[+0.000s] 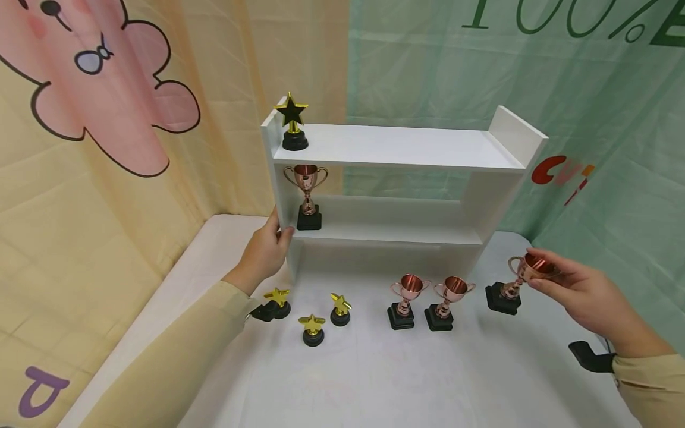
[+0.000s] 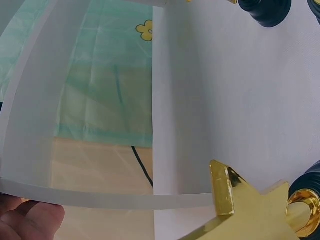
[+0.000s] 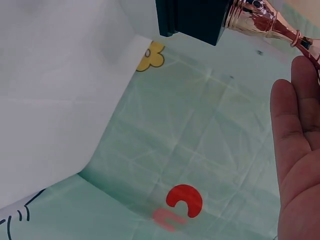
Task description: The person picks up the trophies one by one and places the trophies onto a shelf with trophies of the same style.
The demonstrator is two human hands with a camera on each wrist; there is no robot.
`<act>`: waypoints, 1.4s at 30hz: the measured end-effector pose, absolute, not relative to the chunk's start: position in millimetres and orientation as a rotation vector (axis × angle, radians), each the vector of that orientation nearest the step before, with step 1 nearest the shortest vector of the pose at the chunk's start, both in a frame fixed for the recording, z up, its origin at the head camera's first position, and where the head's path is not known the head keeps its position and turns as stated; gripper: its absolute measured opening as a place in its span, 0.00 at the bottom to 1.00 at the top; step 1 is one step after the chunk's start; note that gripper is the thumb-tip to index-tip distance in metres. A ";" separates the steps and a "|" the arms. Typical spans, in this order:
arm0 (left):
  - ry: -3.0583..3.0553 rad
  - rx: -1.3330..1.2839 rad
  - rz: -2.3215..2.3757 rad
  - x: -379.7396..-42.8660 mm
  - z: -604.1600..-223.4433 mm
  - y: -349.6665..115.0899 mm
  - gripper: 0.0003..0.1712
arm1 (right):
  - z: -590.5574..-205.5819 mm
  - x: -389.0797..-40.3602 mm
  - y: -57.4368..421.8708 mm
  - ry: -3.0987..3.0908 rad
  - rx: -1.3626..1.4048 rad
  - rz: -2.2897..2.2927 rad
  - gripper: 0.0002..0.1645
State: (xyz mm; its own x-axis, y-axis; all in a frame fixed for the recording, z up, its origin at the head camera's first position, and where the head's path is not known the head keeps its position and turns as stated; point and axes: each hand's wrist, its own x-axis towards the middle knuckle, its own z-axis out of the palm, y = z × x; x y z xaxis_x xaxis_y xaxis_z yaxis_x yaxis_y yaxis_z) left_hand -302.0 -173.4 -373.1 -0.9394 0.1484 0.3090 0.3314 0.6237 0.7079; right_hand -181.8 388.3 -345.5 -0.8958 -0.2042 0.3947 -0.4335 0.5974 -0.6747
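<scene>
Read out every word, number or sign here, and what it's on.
"100%", then a cut-off, probable "E": green fabric curtain.
Red "C"-like character, then unclear pink and orange ones: same curtain.
Purple letter, "a" or "d", uncertain: yellow fabric curtain.
Black trophy bases: nothing readable.

Green "100%" [image 1: 570,18] and cut-off "E" [image 1: 669,30], red C-shaped letter [image 1: 540,172], on green cloth [image 1: 407,71], purple letter [image 1: 27,403], possibly "P", on yellow cloth [image 1: 225,119]

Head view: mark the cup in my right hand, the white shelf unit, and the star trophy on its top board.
Copper cup [image 1: 514,286]: head view, on its stem.
White shelf unit [image 1: 396,230]: head view, on its bare middle board.
Star trophy [image 1: 291,113]: head view, on the star's dark face.
</scene>
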 end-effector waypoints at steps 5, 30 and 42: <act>-2.626 -0.398 -1.206 -301.8 -372.6 -173.2 0.40 | -335.1 -183.0 381.8 -2.546 0.533 1.147 0.38; -2.624 -0.388 -1.210 -302.1 -371.5 -172.8 0.39 | -293.7 -201.6 327.8 -2.581 0.567 1.021 0.35; -2.618 -0.392 -1.198 -302.7 -372.1 -173.1 0.39 | -280.0 -211.4 308.3 -2.598 0.570 0.969 0.34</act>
State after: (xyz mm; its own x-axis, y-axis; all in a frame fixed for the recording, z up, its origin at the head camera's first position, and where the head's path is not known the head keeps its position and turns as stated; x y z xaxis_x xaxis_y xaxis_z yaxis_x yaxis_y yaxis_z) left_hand -302.7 -173.1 -372.1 -0.9364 0.1436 0.3201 0.3361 0.6291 0.7009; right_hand -211.4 308.3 -280.0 -0.8731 -0.2558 0.4151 -0.4652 0.6920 -0.5520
